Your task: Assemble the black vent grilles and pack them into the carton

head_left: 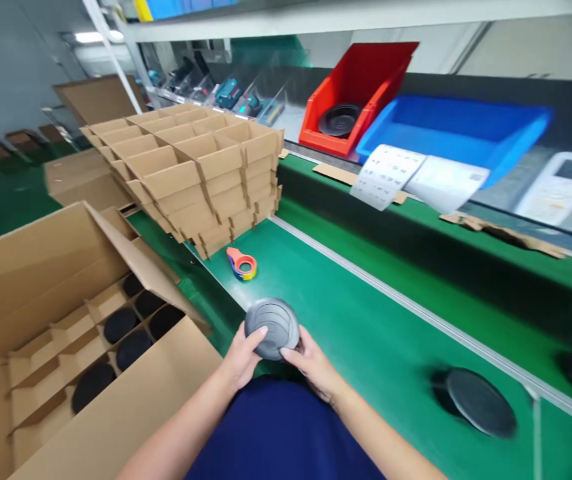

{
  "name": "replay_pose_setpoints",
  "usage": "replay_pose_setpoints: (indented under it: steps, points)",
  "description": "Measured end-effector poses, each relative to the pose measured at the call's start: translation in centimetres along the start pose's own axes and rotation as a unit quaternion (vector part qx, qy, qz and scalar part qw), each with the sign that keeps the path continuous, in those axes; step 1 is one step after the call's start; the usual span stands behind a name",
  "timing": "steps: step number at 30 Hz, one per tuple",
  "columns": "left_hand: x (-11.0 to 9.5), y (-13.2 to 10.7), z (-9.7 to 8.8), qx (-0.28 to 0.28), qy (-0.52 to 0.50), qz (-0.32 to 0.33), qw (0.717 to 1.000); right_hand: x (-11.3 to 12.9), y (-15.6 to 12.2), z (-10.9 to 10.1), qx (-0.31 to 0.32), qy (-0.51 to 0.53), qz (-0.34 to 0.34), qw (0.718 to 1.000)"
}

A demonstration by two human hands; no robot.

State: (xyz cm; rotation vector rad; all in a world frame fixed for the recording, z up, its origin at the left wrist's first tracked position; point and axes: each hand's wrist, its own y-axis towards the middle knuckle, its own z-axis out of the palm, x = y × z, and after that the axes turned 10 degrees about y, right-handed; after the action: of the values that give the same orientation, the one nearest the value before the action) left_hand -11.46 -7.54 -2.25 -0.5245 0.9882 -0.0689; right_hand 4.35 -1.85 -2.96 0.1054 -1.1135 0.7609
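A round dark grey disc-shaped part (272,325) with curved ridges on its face is held in front of my body, above the near edge of the green bench. My left hand (242,352) grips its left side, thumb on top. On the right side, my right hand (311,363) pinches the rim, also with the thumb on top. The fingers beneath it are partly hidden. To my left, an open cardboard box (41,287) has dividers, with several black round parts (133,350) in its cells. Another black round part (481,402) lies on the bench at right, blurred.
Stacked cardboard dividers (221,193) stand on the bench's far left. A tape ring with an orange tab (242,263) lies before them. Behind are a red bin (326,137) holding a black round part, a blue bin (446,133), paper sheets (389,175) and a white device (556,190).
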Motion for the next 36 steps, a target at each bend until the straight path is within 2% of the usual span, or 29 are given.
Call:
replay_pose_setpoints:
  steps: [2,6,10,14,16,21,27,33,36]
  points:
    - [-0.5,-0.7,0.0,-0.004,0.030,0.011,0.999,-0.1,-0.2,0.5,0.025,0.026,-0.007,0.999]
    - [-1.1,-1.5,-0.8,-0.001,0.075,0.021,0.997,0.2,-0.4,0.8,0.018,0.029,-0.035,0.999]
    - [-0.7,-1.9,-1.5,0.008,0.111,0.073,0.991,0.3,-0.6,0.7,0.008,0.031,-0.013,0.999]
    - [-0.2,-2.1,-1.4,0.005,0.140,0.103,0.985,-0.2,-0.9,1.1,-0.014,0.047,-0.006,0.999]
    - [0.0,-2.1,-1.3,-0.018,0.151,0.101,0.983,-0.6,-1.0,1.4,-0.006,0.044,-0.007,0.999]
    - [0.5,-1.9,-1.6,-0.126,0.207,0.104,0.965,-1.0,-1.3,1.9,0.046,0.039,-0.010,0.998]
    - [0.2,-2.5,-1.8,-0.160,0.300,0.140,0.930,-0.8,-1.4,2.1,0.084,0.043,-0.026,0.995]
    - [-0.6,-3.0,-1.1,-0.165,0.342,0.133,0.916,-1.0,-1.5,2.1,0.084,0.041,-0.024,0.995]
    - [-0.5,-3.1,-1.1,-0.182,0.352,0.100,0.913,-1.0,-1.6,2.2,0.083,0.056,-0.009,0.995]
